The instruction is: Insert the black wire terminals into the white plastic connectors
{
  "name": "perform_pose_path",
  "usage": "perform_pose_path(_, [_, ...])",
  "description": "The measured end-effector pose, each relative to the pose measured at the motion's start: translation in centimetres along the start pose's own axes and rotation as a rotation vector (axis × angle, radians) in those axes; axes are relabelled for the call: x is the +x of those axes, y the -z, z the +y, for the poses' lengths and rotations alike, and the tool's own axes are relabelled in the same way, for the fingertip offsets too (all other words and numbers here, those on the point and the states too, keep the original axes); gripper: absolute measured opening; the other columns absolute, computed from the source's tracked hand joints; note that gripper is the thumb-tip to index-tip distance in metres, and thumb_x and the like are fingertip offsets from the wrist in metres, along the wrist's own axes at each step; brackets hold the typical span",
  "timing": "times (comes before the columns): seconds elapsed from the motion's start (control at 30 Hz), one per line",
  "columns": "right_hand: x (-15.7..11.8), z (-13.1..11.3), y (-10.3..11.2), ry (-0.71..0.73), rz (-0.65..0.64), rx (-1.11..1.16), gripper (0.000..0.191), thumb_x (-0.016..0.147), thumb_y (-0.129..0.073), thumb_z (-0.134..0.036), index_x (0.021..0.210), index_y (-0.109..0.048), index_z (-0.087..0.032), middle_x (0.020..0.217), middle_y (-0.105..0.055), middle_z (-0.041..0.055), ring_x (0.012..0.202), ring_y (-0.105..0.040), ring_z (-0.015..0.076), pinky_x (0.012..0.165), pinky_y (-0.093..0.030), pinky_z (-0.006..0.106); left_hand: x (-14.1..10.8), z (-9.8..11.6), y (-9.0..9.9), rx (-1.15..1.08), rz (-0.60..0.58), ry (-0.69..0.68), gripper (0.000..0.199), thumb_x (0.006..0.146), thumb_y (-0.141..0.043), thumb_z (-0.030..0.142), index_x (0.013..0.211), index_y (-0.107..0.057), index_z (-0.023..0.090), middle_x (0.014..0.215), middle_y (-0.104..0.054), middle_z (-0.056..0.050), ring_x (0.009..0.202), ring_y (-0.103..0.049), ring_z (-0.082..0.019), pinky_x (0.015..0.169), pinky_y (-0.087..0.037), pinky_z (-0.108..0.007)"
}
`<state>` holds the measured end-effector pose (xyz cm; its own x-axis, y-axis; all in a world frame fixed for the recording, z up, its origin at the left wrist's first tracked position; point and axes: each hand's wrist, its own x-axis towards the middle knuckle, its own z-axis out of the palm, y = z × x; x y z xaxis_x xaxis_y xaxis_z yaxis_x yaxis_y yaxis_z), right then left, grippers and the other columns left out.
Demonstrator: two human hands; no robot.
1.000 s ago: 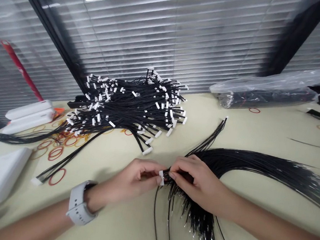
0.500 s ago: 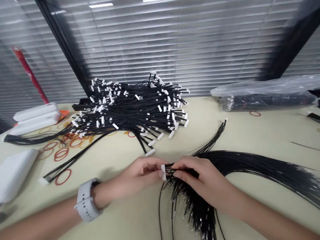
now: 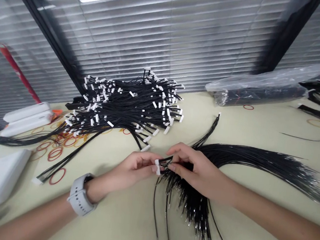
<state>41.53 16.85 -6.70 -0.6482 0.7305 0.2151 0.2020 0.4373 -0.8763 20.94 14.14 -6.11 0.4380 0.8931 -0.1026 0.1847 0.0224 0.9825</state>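
A small white connector housing (image 3: 157, 167) with several black wires in it is pinched between the thumb and fingers of my left hand (image 3: 137, 166). My right hand (image 3: 193, 166) is just to its right, curled over black wires (image 3: 166, 161) close to the connector, with its index finger lifted and its inner fingers hidden. Under and beside that hand lies a thick bundle of black wires (image 3: 248, 155). Silvery tips show at its right end and on the ends fanning down below my right palm. A thin wire group with a white end (image 3: 217, 119) sticks up behind.
At the back lies a heap of finished-looking black cables with white connectors (image 3: 127, 104). Rubber bands (image 3: 54, 154), a white device (image 3: 0, 179) and stacked white boxes (image 3: 28, 118) are on the left. A plastic bag of black wires (image 3: 255, 94) rests at the back right, against window blinds.
The view has shifted slightly, so everything sits a little further left and up. My right index finger has lifted away from the thumb, while my left hand keeps its pinch on the connector.
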Motion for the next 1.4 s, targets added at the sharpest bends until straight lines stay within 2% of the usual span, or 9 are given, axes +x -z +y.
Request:
perform_pose_path(0.3, [0.1,-0.3,-0.7,0.002,-0.002,0.042,0.009,0.086,-0.046,-0.022,0.096,-0.046,-0.022,0.066,-0.052,-0.0051,0.064,-0.049,0.0104,0.062,-0.040,0.025,-0.1,0.1,-0.2,0.019,-0.008,-0.009,0.018,0.085,-0.055,0.022,0.099,-0.065,0.016,0.080,-0.063,-0.002,0.072,-0.053,-0.012,0.068,-0.040,-0.024])
perform_pose_path(0.5, [0.2,-0.3,-0.9,0.063,0.023,-0.064,0.005,0.086,-0.046,-0.017,0.088,-0.045,-0.021,0.063,-0.054,-0.0056,0.059,-0.046,0.0095,0.058,-0.036,0.024,-0.2,0.0,-0.4,0.101,-0.037,-0.022,0.021,0.086,-0.052,0.023,0.101,-0.065,0.015,0.088,-0.064,-0.005,0.076,-0.053,-0.014,0.068,-0.040,-0.025])
perform_pose_path(0.63, [0.3,-0.2,-0.6,0.093,0.008,-0.121,0.008,0.087,-0.047,-0.018,0.095,-0.050,-0.020,0.069,-0.060,-0.0038,0.062,-0.051,0.0097,0.060,-0.039,0.023,-0.1,0.0,-0.4,0.095,-0.030,-0.046,0.018,0.086,-0.052,0.022,0.096,-0.064,0.014,0.087,-0.063,-0.004,0.076,-0.053,-0.014,0.070,-0.040,-0.026])
perform_pose_path(0.77, [0.2,0.0,-0.4,0.251,-0.008,-0.274,0.016,0.087,-0.050,-0.020,0.102,-0.056,-0.020,0.087,-0.064,0.0013,0.079,-0.058,0.0126,0.069,-0.044,0.025,0.1,0.3,-0.3,0.024,0.020,-0.050,0.012,0.084,-0.054,0.019,0.091,-0.063,0.015,0.083,-0.063,-0.003,0.077,-0.055,-0.013,0.074,-0.041,-0.026])
perform_pose_path(0.97, [-0.3,0.4,-0.6,0.390,0.121,-0.336,0.019,0.090,-0.044,-0.019,0.097,-0.062,-0.019,0.084,-0.061,0.0035,0.076,-0.058,0.0125,0.067,-0.048,0.026,0.1,0.4,0.0,-0.063,0.052,-0.004,0.013,0.082,-0.057,0.017,0.094,-0.063,0.016,0.077,-0.064,0.000,0.074,-0.056,-0.012,0.076,-0.042,-0.026])
perform_pose_path(1.1, [-0.5,0.1,-0.3,0.404,0.394,-0.349,0.019,0.088,-0.047,-0.019,0.100,-0.062,-0.023,0.088,-0.057,0.0041,0.080,-0.055,0.0134,0.069,-0.048,0.028,0.1,0.3,0.3,-0.114,0.040,0.025,0.012,0.083,-0.058,0.019,0.091,-0.065,0.016,0.084,-0.066,-0.001,0.078,-0.057,-0.011,0.079,-0.041,-0.025])
perform_pose_path(1.17, [-0.6,-0.1,-0.4,0.424,0.447,-0.395,0.023,0.090,-0.043,-0.017,0.104,-0.060,-0.022,0.082,-0.052,0.0033,0.072,-0.053,0.0122,0.064,-0.048,0.026,0.1,0.2,0.5,-0.127,0.028,0.035,0.012,0.083,-0.058,0.019,0.092,-0.065,0.017,0.085,-0.066,-0.001,0.080,-0.057,-0.011,0.080,-0.041,-0.025])
perform_pose_path(1.27, [-0.7,-0.2,-0.7,0.423,0.389,-0.555,0.027,0.091,-0.035,-0.014,0.107,-0.057,-0.017,0.076,-0.048,0.0033,0.066,-0.049,0.0119,0.059,-0.048,0.025,0.2,0.1,0.5,-0.151,0.019,0.016,0.015,0.083,-0.059,0.018,0.096,-0.064,0.018,0.083,-0.066,0.000,0.079,-0.057,-0.012,0.080,-0.042,-0.025])
perform_pose_path(1.4, [-0.8,0.3,-0.9,0.465,0.262,-0.679,0.027,0.089,-0.036,-0.009,0.100,-0.060,-0.015,0.078,-0.054,0.0049,0.069,-0.050,0.0135,0.065,-0.047,0.028,0.1,0.0,0.5,-0.158,0.040,0.024,0.014,0.082,-0.059,0.014,0.094,-0.065,0.018,0.080,-0.065,0.000,0.076,-0.057,-0.011,0.078,-0.041,-0.024])
